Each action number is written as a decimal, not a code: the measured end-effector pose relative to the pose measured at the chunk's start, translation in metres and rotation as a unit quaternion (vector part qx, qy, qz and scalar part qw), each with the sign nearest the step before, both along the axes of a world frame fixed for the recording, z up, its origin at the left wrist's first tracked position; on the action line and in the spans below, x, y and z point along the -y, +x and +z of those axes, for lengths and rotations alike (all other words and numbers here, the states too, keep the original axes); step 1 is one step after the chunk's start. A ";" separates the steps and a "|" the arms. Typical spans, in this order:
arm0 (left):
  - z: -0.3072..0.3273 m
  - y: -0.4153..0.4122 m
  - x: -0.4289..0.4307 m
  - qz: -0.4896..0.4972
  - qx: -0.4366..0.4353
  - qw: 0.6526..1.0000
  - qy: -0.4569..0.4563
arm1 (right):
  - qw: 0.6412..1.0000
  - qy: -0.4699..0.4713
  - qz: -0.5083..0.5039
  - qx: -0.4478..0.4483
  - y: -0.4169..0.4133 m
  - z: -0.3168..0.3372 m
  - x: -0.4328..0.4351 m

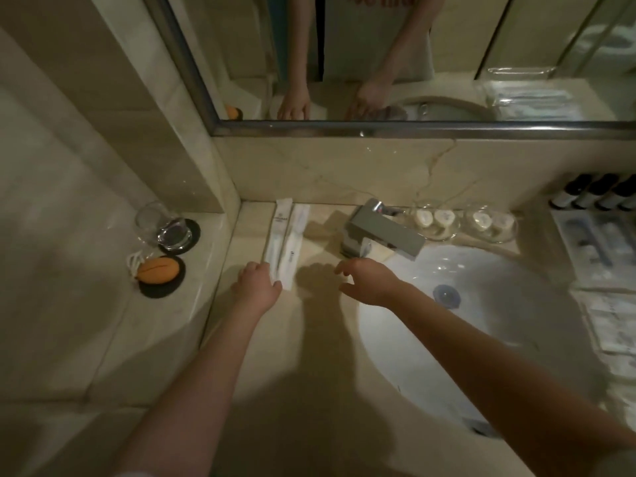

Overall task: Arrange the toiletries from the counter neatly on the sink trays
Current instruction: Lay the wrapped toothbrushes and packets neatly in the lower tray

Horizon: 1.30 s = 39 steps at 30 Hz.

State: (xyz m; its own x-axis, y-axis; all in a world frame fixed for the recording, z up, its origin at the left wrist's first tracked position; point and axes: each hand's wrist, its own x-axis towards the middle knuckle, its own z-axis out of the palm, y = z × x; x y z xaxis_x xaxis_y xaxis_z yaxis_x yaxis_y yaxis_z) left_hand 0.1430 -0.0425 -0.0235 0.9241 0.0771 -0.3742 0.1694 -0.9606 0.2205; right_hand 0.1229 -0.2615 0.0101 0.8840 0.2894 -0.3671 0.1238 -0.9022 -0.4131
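Note:
Two long white toothbrush packets (287, 235) lie side by side on the beige counter, left of the tap, running from the back wall toward me. My left hand (257, 284) rests at their near end, fingers touching the left packet's end. My right hand (370, 282) hovers open over the counter beside the basin, fingers spread, holding nothing. On the right, a clear tray (564, 228) holds several wrapped items, with a row of small dark bottles (595, 196) behind it.
A chrome tap (385, 232) overhangs the white basin (481, 325). Two glass dishes (461, 222) with small round soaps sit behind it. On the left ledge stand a glass (161, 225) on a black coaster and an orange sponge (158, 270) on another. A mirror (378, 56) hangs above.

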 end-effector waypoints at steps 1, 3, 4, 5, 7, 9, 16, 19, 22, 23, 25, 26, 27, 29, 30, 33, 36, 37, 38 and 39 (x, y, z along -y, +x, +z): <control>-0.002 0.006 -0.004 0.009 -0.005 1.000 -0.007 | 1.000 -0.005 0.006 -0.002 0.009 -0.002 -0.007; -0.008 0.018 -0.009 0.023 -0.018 0.999 -0.025 | 1.000 -0.019 0.020 0.000 0.027 -0.006 -0.022; -0.011 0.024 -0.011 0.029 -0.024 0.999 -0.035 | 0.999 -0.028 0.031 0.003 0.036 -0.008 -0.030; -0.014 0.028 -0.013 0.038 -0.028 0.998 -0.047 | 0.998 -0.035 0.044 0.006 0.045 -0.009 -0.038; -0.022 0.035 -0.016 0.075 -0.030 0.992 -0.093 | 0.996 -0.048 0.069 0.011 0.061 -0.011 -0.055; -0.027 0.036 -0.021 0.117 -0.027 0.982 -0.146 | 0.992 -0.073 0.100 0.017 0.076 -0.014 -0.069; -0.038 0.045 -0.041 0.144 -0.043 0.978 -0.146 | 0.945 -0.222 0.237 0.046 0.104 -0.037 -0.091; -0.039 0.045 -0.040 0.145 -0.043 0.979 -0.135 | 0.943 -0.220 0.231 0.088 0.101 -0.040 -0.093; -0.037 0.045 -0.036 0.152 -0.039 0.979 -0.130 | 0.941 -0.218 0.238 0.099 0.099 -0.040 -0.091; -0.036 0.046 -0.036 0.157 -0.031 0.978 -0.135 | 0.940 -0.217 0.244 0.094 0.098 -0.039 -0.089; -0.037 0.050 -0.037 0.162 -0.005 0.974 -0.157 | 0.938 -0.212 0.258 0.095 0.095 -0.037 -0.085; -0.038 0.053 -0.038 0.159 0.002 0.973 -0.166 | 0.939 -0.194 0.263 0.106 0.093 -0.036 -0.082; -0.039 0.056 -0.038 0.154 0.005 0.974 -0.169 | 0.943 -0.168 0.261 0.119 0.091 -0.034 -0.079; -0.037 0.063 -0.035 0.147 0.006 0.976 -0.159 | 0.950 -0.091 0.249 0.164 0.086 -0.028 -0.072; -0.035 0.066 -0.032 0.146 0.004 0.978 -0.149 | 0.951 -0.047 0.237 0.194 0.084 -0.025 -0.069; -0.030 0.073 -0.023 0.123 -0.017 0.986 -0.114 | 0.954 0.079 0.168 0.236 0.076 -0.012 -0.059; -0.028 0.072 -0.017 0.096 -0.045 0.985 -0.137 | 0.951 0.201 0.045 0.231 0.071 0.005 -0.050; -0.027 0.071 -0.016 0.098 -0.051 0.983 -0.148 | 0.942 0.250 0.002 0.225 0.070 0.010 -0.048; -0.025 0.069 -0.014 0.106 -0.057 0.979 -0.166 | 0.930 0.299 -0.042 0.209 0.068 0.018 -0.046; -0.022 0.066 -0.011 0.119 -0.061 0.973 -0.188 | 0.918 0.342 -0.082 0.183 0.065 0.025 -0.042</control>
State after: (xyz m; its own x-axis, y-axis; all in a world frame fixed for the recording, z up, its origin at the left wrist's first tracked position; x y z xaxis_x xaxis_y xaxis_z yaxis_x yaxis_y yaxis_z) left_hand 0.2085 -0.0312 -0.0458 0.8443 0.1195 -0.5223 0.4232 -0.7467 0.5132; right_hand 0.1884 -0.2191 0.0356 0.9641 0.1944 0.1808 0.2529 -0.4658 -0.8480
